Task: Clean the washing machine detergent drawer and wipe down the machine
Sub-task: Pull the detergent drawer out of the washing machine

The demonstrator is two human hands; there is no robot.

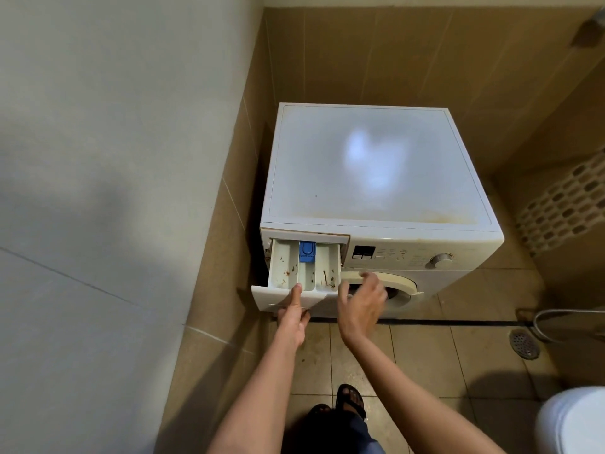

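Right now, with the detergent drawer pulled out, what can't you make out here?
Head view only:
- Control panel lettering: too small and blurred.
- Left hand: most fingers hidden beneath the detergent drawer front.
- Door: partly covered by the motion-blurred right hand.

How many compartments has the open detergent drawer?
3, side by side: left compartment; middle compartment, with a blue insert at its back; right compartment. Any further back would be hidden.

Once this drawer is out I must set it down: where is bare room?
The machine's top, between tiled walls and control panel, is bare; so are floor tiles between its front and the drain. Crowded: the drawer front, gripped by the left hand, right hand beside it.
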